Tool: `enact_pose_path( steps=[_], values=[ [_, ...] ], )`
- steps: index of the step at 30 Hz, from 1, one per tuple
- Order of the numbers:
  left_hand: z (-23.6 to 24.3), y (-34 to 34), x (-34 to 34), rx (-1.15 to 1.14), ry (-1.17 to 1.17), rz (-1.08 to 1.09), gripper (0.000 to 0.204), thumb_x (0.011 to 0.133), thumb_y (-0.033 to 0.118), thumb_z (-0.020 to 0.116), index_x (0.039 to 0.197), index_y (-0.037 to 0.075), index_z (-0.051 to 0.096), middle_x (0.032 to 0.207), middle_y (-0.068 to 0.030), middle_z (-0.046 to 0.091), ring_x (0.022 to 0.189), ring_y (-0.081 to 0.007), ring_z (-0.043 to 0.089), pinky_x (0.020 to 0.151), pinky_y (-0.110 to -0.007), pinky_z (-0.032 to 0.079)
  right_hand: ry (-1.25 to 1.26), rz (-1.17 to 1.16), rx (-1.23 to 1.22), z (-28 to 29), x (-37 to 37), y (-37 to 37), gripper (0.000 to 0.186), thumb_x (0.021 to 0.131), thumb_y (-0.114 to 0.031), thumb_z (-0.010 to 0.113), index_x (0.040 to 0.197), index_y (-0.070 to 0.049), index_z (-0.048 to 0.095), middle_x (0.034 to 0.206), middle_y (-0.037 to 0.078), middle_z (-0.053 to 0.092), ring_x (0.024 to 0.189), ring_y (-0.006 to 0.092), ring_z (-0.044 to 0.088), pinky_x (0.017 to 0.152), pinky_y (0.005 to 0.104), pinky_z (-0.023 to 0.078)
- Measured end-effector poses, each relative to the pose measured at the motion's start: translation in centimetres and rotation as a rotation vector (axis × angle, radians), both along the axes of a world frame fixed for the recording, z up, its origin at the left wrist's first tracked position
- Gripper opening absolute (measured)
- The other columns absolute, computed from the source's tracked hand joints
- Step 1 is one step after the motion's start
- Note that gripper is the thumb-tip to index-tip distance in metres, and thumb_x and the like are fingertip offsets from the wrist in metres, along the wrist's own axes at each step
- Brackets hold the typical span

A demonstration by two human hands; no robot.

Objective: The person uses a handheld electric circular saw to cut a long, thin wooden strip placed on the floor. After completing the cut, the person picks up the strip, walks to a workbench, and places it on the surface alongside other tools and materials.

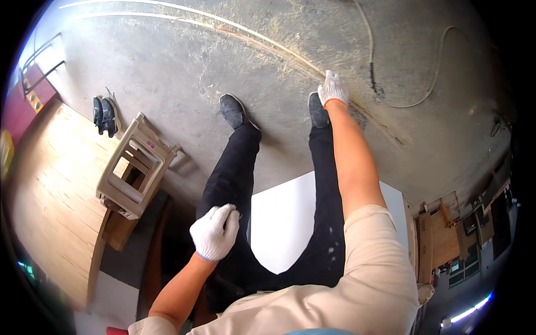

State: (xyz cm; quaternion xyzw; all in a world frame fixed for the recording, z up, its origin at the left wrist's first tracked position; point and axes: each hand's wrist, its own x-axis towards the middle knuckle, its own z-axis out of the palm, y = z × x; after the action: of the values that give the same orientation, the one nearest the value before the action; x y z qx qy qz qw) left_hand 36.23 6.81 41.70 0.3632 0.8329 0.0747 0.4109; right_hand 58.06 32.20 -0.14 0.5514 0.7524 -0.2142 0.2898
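My right hand (333, 86), in a white glove with an orange cuff, reaches out to long thin pale strips (262, 42) and is closed on them near my right shoe (317, 111). The strips run from the far upper left down past that hand to the right. My left hand (216, 231), also gloved, is curled closed against my left leg (223, 173), with nothing visible in it. A white board (282, 218) lies beneath me, between my legs.
At left are a beige plastic step stool (125, 184), a pair of dark shoes (106, 114) and a large plywood sheet (53, 190). A hose (432, 89) snakes over the dusty concrete floor (178, 67). Stacked boards (444, 245) stand at lower right.
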Motion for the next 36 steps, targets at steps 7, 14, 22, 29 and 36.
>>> enact_pose_path(
  steps=[7,14,22,29,36],
  values=[
    [-1.0,-1.0,-3.8,0.026,-0.045,-0.056,0.014,0.082,-0.001,0.076,0.095,0.003,0.075,0.077,-0.0116,0.072,0.064,-0.0274,0.072,0.059,-0.034,0.057,-0.057,0.154,0.003,-3.1,-1.2,-0.5,0.020,0.095,-0.020,0.064,0.105,-0.006,0.073,0.113,0.023,0.073,0.105,0.0350,0.075,0.087,0.0481,0.061],
    [1.1,-2.5,-1.4,0.105,0.005,-0.085,0.008,0.090,0.015,0.074,0.094,0.008,0.075,0.085,-0.0120,0.072,0.074,-0.0325,0.072,0.064,-0.040,0.058,0.225,-0.064,-0.041,19.1,-0.4,-0.9,0.043,0.098,-0.041,0.064,0.129,-0.010,0.066,0.120,0.022,0.072,0.114,0.0409,0.068,0.098,0.0524,0.055],
    [0.4,-1.6,-2.4,-0.018,-0.042,-0.309,0.019,0.094,0.029,0.066,0.099,0.012,0.071,0.102,-0.0134,0.075,0.106,-0.0327,0.073,0.089,-0.048,0.058,0.207,-0.012,-0.077,59.4,7.3,-2.3,0.035,0.099,-0.043,0.065,0.088,-0.009,0.069,0.094,0.021,0.072,0.092,0.0425,0.070,0.081,0.0546,0.055],
    [12.8,13.5,-6.2,0.217,-1.184,1.464,0.118,0.094,0.085,0.047,0.170,0.010,-0.002,0.169,-0.0258,0.027,0.155,-0.0465,0.030,0.123,-0.064,0.030,0.166,0.155,0.036,78.2,11.9,0.1,0.034,0.102,-0.040,0.062,0.098,-0.007,0.071,0.096,0.020,0.074,0.096,0.0409,0.072,0.087,0.0514,0.056],
    [14.4,17.4,-4.2,0.446,-1.511,1.467,0.106,0.096,0.073,0.060,0.166,0.009,0.012,0.164,-0.0292,0.030,0.148,-0.0502,0.038,0.122,-0.064,0.035,0.232,0.261,0.083,85.9,13.6,-1.4,0.037,0.103,-0.042,0.061,0.101,-0.005,0.069,0.092,0.021,0.074,0.093,0.0395,0.073,0.086,0.0498,0.058]
  ],
)
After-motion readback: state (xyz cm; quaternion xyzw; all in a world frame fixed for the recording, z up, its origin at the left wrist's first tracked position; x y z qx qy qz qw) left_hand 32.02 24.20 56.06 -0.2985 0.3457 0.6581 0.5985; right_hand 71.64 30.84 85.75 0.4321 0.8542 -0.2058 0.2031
